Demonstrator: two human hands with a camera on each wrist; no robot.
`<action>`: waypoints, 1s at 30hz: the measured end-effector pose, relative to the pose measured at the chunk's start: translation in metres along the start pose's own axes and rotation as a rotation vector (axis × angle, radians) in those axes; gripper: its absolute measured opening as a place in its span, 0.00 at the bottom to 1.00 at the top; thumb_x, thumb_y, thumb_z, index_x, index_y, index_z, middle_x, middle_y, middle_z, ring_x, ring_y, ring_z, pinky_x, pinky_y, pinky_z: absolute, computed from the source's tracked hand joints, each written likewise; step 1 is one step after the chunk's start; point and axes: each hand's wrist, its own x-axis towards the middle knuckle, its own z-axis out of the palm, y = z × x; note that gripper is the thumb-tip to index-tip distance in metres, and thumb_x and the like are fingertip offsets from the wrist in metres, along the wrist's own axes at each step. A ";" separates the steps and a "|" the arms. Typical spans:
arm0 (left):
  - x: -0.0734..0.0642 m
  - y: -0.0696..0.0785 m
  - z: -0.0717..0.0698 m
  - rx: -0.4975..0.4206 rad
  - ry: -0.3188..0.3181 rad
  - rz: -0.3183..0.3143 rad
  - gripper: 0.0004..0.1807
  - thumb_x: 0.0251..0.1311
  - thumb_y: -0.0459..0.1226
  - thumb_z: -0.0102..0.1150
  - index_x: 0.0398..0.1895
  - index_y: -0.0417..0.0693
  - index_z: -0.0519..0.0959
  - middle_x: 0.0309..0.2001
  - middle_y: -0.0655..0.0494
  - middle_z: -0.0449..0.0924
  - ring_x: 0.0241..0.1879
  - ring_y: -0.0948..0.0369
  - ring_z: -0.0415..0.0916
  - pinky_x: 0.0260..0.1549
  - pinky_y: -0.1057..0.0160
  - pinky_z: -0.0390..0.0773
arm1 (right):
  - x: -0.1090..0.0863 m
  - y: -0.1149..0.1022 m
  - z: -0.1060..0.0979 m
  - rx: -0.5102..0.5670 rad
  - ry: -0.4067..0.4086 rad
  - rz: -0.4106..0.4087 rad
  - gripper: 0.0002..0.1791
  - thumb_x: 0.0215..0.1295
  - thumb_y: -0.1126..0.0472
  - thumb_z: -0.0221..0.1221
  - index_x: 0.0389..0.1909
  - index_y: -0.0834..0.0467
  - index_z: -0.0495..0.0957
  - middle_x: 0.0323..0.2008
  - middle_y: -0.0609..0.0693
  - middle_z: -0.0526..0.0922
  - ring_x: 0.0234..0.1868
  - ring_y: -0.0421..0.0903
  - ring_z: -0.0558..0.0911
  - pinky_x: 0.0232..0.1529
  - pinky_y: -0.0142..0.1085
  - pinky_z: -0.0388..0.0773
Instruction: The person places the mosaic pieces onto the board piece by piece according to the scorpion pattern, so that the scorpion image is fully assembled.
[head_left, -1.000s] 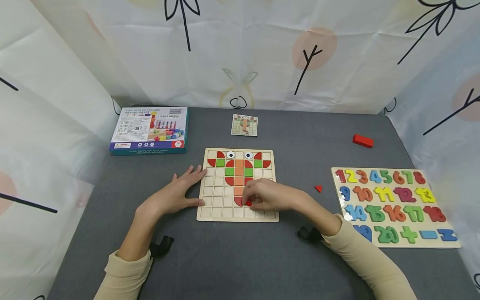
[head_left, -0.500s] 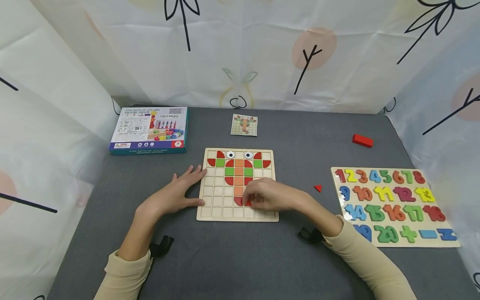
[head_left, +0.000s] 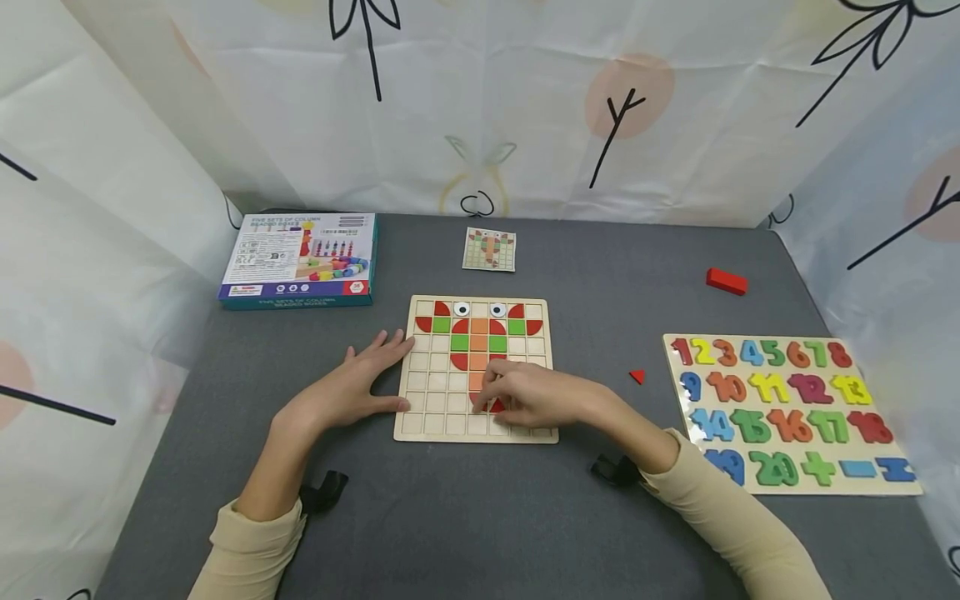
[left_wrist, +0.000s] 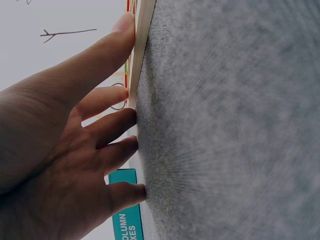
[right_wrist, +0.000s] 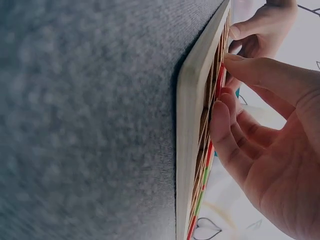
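Observation:
A wooden grid board (head_left: 437, 425) lies on the table, with red, green and orange flat pieces and two eye pieces set in it. My left hand (head_left: 341, 392) is spread at the board's left side, thumb and fingertips at its edge; in the left wrist view the thumb (left_wrist: 122, 35) touches the rim. Over the lower middle of the board, my right hand (head_left: 536, 392) touches down with its fingertips. Between those parted fingertips a red piece (head_left: 497, 406) shows, and in the right wrist view red pieces (right_wrist: 220, 80) lie low in the grid there. The hand partly covers nearby squares.
A pattern card (head_left: 489, 250) lies behind the board. The boxed set (head_left: 300, 258) sits at the back left. On the right are a small red triangle (head_left: 637, 377), a red block (head_left: 726, 282) and a number puzzle board (head_left: 791, 396).
My right hand's fingertips have parted, one shifting left across the board, and more of the red piece shows between them. My left hand has stayed in place.

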 end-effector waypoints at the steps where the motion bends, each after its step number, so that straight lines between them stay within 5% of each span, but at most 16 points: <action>1: 0.000 0.000 0.000 -0.002 -0.001 0.000 0.54 0.67 0.48 0.76 0.89 0.49 0.55 0.89 0.40 0.47 0.89 0.36 0.37 0.80 0.19 0.37 | -0.001 0.000 0.000 0.003 0.003 0.000 0.12 0.73 0.66 0.67 0.54 0.54 0.89 0.49 0.51 0.83 0.40 0.44 0.82 0.45 0.28 0.82; 17: -0.002 0.002 0.000 -0.011 -0.001 0.002 0.54 0.66 0.46 0.76 0.89 0.48 0.55 0.89 0.39 0.47 0.89 0.35 0.36 0.80 0.19 0.36 | -0.057 0.025 -0.016 0.189 0.144 0.082 0.12 0.71 0.64 0.71 0.53 0.55 0.89 0.44 0.51 0.89 0.39 0.37 0.82 0.41 0.36 0.86; 30: 0.000 -0.003 0.002 -0.003 -0.008 -0.010 0.54 0.66 0.45 0.76 0.89 0.48 0.54 0.89 0.40 0.46 0.90 0.37 0.35 0.80 0.20 0.35 | -0.130 0.042 -0.038 0.169 0.277 0.324 0.11 0.68 0.65 0.73 0.49 0.57 0.89 0.42 0.48 0.90 0.40 0.35 0.83 0.43 0.31 0.85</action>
